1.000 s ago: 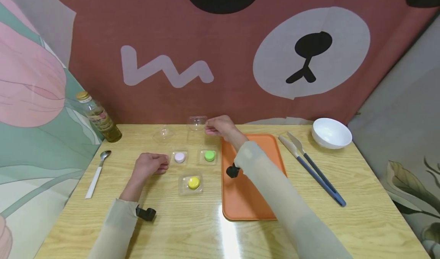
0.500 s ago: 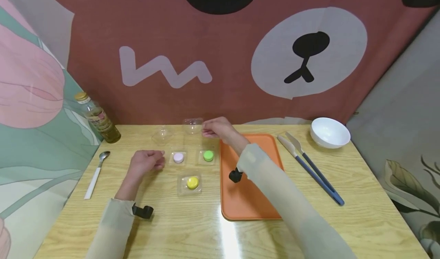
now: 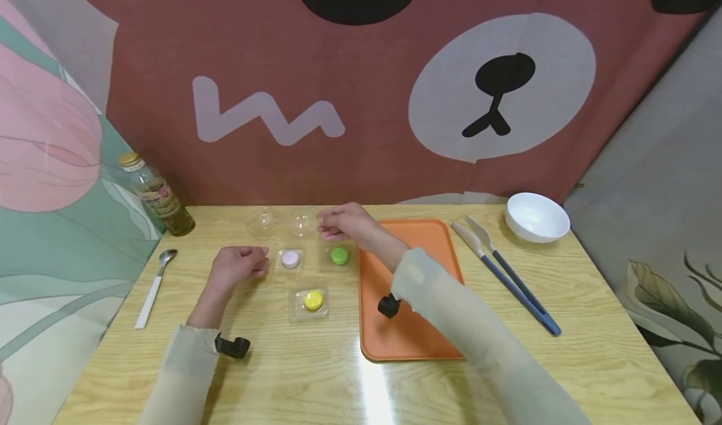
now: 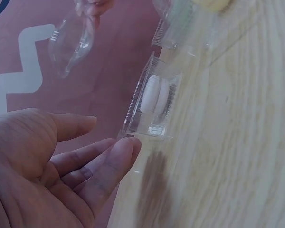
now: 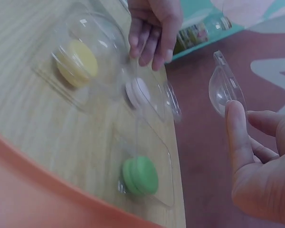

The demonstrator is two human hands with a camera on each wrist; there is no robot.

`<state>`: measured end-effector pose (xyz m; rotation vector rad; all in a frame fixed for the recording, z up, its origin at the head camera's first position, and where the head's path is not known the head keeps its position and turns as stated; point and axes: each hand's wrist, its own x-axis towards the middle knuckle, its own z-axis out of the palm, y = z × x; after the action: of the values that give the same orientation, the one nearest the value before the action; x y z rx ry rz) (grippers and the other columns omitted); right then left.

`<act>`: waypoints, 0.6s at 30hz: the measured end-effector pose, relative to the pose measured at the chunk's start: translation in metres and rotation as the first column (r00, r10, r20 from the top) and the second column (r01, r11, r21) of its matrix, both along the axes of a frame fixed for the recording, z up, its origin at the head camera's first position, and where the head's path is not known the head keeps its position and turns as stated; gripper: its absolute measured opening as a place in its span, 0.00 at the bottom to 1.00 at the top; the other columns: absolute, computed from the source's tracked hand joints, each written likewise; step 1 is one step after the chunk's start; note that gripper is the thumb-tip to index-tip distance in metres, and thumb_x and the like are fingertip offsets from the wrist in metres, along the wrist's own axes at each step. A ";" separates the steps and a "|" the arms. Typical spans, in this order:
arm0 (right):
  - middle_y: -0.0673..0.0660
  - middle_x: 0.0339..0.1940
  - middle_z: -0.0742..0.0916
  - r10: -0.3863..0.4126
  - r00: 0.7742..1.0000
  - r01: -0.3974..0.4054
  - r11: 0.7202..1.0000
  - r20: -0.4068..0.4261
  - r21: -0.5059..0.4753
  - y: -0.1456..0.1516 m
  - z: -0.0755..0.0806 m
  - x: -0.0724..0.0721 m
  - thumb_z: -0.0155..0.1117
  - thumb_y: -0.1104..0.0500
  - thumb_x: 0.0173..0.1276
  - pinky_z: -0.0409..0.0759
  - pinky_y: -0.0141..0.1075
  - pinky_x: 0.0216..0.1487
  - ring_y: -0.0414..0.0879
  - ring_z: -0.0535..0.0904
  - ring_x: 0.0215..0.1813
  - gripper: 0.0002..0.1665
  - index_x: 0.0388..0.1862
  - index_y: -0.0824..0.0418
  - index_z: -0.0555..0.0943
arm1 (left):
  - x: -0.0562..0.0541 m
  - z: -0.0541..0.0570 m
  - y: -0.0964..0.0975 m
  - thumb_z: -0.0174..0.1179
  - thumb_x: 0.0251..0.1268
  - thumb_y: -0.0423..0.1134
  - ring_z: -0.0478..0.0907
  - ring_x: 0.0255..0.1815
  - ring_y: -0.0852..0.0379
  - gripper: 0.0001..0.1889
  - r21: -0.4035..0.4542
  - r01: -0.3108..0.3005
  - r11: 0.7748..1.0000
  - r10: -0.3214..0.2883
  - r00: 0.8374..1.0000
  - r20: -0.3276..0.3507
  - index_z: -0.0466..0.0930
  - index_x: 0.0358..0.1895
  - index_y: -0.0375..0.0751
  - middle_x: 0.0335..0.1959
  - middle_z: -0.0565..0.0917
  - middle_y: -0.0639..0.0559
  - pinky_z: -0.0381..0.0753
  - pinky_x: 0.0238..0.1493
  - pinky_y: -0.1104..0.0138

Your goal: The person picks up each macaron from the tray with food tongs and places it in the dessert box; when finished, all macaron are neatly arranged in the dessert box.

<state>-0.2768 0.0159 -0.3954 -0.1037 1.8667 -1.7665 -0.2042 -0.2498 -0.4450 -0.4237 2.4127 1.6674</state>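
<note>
My right hand [image 3: 346, 221] pinches the edge of a clear domed plastic lid [image 3: 301, 224], raised clear of the wood in the right wrist view. Nearest below it is a green macaron [image 3: 340, 256] in a clear base. My left hand [image 3: 239, 265] is just left of the lilac macaron [image 3: 290, 259], fingers loosely bent and holding nothing; its fingertips reach the corner of that macaron's clear base [image 4: 156, 128] in the left wrist view. A yellow macaron [image 3: 313, 300] sits nearer me in clear packaging. Another domed clear lid [image 3: 264, 222] is behind the lilac one.
An orange tray [image 3: 414, 337] lies right of the macarons, under my right forearm. Beyond it are a knife and a spatula-like utensil with blue handles [image 3: 519, 287], and a white bowl [image 3: 537, 218]. At left are a spoon [image 3: 151, 293] and an oil bottle [image 3: 160, 196].
My right hand has brought the domed lid down and left, toward the macarons. My left hand has drawn slightly back from the lilac macaron's base. The macarons stay in place.
</note>
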 end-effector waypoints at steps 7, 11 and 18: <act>0.62 0.42 0.89 0.014 0.999 -0.013 1.000 0.036 -0.027 -0.004 -0.008 0.011 0.59 0.63 0.76 0.89 0.37 0.48 0.42 0.86 0.32 0.20 0.64 0.68 0.79 | 0.000 -0.004 0.000 0.60 0.74 0.39 0.88 0.34 0.61 0.23 0.014 0.009 1.000 -0.009 1.000 0.001 0.77 0.62 0.23 0.47 0.88 0.33 0.90 0.43 0.68; 0.71 0.54 0.86 0.035 0.999 -0.035 0.999 0.028 -0.014 -0.003 -0.010 0.015 0.59 0.62 0.77 0.88 0.41 0.54 0.42 0.87 0.33 0.23 0.67 0.70 0.76 | 0.001 -0.004 0.001 0.60 0.75 0.39 0.88 0.35 0.61 0.23 0.001 0.016 1.000 -0.016 1.000 0.004 0.77 0.62 0.23 0.47 0.88 0.33 0.90 0.42 0.68; 0.75 0.61 0.82 0.053 0.998 -0.052 0.999 0.027 -0.016 -0.003 -0.012 0.018 0.58 0.62 0.77 0.89 0.34 0.44 0.45 0.88 0.38 0.24 0.68 0.70 0.75 | 0.007 0.004 -0.004 0.57 0.77 0.46 0.89 0.44 0.55 0.24 -0.088 0.002 0.996 -0.004 1.000 -0.023 0.77 0.65 0.31 0.60 0.83 0.32 0.89 0.47 0.67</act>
<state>-0.2585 0.0132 -0.4073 -0.1325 1.8154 -1.7384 -0.1977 -0.2534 -0.4414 -0.4154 2.5092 1.5782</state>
